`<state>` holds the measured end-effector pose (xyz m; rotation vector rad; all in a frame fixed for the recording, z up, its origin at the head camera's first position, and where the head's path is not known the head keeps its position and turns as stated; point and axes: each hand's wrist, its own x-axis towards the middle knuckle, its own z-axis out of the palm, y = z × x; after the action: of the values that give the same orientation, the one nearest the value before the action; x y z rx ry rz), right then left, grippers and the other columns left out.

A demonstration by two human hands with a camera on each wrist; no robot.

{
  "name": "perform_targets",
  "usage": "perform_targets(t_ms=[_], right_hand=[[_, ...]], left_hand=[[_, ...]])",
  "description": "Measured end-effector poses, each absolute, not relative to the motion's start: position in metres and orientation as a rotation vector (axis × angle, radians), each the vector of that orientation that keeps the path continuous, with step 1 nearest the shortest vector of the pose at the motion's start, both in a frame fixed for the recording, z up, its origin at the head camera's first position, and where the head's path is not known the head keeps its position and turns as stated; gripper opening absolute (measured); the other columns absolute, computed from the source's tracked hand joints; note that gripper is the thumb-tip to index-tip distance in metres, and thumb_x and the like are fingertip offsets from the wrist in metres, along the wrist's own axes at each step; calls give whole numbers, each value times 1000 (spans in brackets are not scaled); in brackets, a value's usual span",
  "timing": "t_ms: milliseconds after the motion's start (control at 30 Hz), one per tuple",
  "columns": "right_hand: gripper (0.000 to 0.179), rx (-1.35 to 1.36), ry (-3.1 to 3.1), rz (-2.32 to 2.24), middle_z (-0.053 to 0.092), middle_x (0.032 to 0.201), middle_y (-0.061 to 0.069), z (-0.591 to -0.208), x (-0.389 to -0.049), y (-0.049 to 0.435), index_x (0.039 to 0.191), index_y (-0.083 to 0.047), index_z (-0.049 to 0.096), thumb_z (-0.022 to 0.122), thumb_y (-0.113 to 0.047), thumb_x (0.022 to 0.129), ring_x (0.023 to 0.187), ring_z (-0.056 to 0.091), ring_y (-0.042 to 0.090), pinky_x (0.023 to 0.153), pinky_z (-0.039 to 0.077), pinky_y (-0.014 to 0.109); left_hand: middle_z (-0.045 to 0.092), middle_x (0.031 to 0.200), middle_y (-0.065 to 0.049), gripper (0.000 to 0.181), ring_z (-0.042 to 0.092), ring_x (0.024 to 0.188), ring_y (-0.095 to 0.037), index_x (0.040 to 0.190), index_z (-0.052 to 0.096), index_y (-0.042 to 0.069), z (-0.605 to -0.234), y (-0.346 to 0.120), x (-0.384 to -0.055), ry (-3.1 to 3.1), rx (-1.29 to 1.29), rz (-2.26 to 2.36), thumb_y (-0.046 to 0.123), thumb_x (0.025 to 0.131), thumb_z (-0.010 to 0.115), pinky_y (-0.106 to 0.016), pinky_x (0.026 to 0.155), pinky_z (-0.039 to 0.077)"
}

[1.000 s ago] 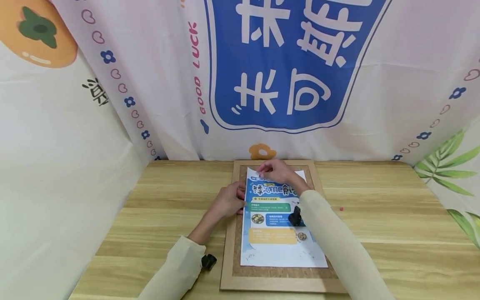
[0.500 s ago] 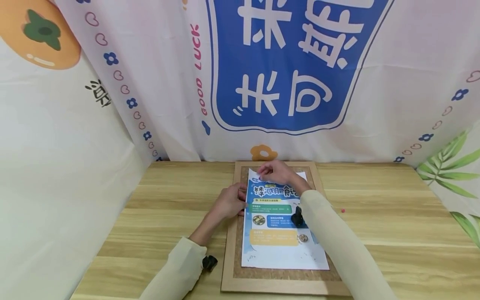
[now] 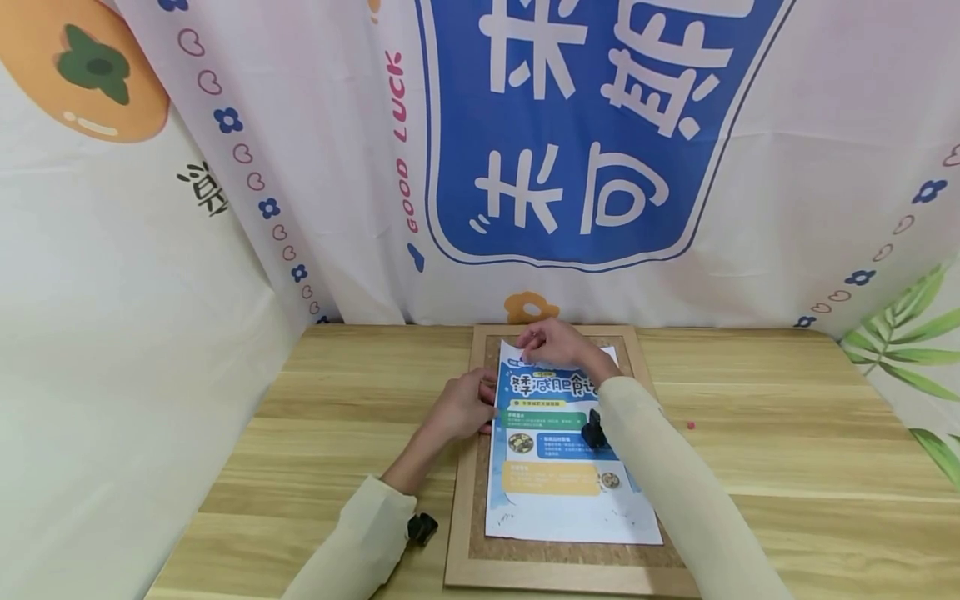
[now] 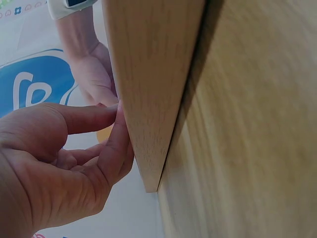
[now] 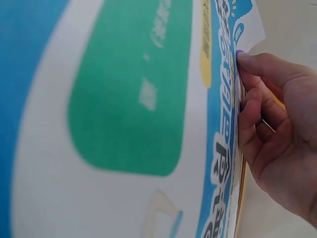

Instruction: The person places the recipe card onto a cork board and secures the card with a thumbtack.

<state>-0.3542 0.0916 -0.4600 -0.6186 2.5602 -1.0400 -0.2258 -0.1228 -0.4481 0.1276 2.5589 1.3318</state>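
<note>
A printed paper poster (image 3: 551, 517), blue and white with green and yellow panels, lies on a wood-framed cork board (image 3: 480, 550). At its left edge, my left hand (image 3: 465, 404) pinches the paper; thumb and index fingertips meet close over the frame (image 4: 148, 74) in the left wrist view. My right hand (image 3: 558, 343) is at the upper left of the poster. The right wrist view has its thumb against a small purple pushpin (image 5: 239, 52), mostly hidden by the fingers. The other fingers curl below, and the paper's top corner (image 5: 255, 32) stands up beside the thumb.
On the wooden table (image 3: 750, 375), right of the board, lies a small pink piece (image 3: 691, 425). A printed curtain (image 3: 360, 167) hangs at the back, right at the board's far edge. Both forearms carry black wrist cameras; the right sleeve (image 3: 675, 467) crosses the board.
The whole head view has shifted slightly, so everything sits a little further right and lower. Both hands keep nearly the same place on the poster.
</note>
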Motion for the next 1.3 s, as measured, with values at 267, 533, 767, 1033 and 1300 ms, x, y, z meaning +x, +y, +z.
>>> perform_targets(t_ms=[267, 533, 767, 1033, 1300], right_hand=[[24, -654, 2553, -1014, 78, 103, 4, -454, -353, 89, 124, -10, 75, 75, -15, 100, 96, 68, 20, 102, 56, 42], [21, -662, 2548, -1003, 78, 101, 5, -452, -356, 87, 120, -9, 76, 75, -11, 99, 93, 66, 21, 95, 55, 38], [19, -637, 2556, -990, 77, 94, 3, -453, -359, 84, 115, -10, 77, 76, -11, 97, 85, 65, 18, 83, 53, 32], [23, -604, 2578, -1005, 77, 94, 3, -453, -360, 84, 119, -11, 78, 78, -15, 96, 85, 64, 19, 76, 52, 29], [28, -611, 2540, -1036, 74, 89, 1, -457, -363, 89, 123, -11, 79, 79, -16, 95, 77, 60, 16, 67, 47, 25]], left_hand=[[69, 106, -15, 51, 69, 77, -20, 144, 57, -2, -448, -122, -226, 2554, 123, 1349, -9, 95, 70, -28, 60, 64], [69, 106, -15, 52, 69, 76, -19, 145, 56, -2, -448, -122, -226, 2559, 118, 1337, -9, 95, 70, -28, 60, 63], [70, 107, -15, 54, 69, 76, -20, 146, 56, -2, -448, -121, -227, 2560, 109, 1332, -9, 95, 71, -28, 60, 64], [69, 107, -16, 53, 69, 76, -20, 146, 56, -3, -447, -122, -227, 2557, 109, 1340, -10, 95, 70, -28, 61, 64], [69, 107, -15, 52, 69, 78, -21, 144, 57, -2, -449, -122, -227, 2548, 108, 1330, -9, 95, 70, -29, 62, 64]])
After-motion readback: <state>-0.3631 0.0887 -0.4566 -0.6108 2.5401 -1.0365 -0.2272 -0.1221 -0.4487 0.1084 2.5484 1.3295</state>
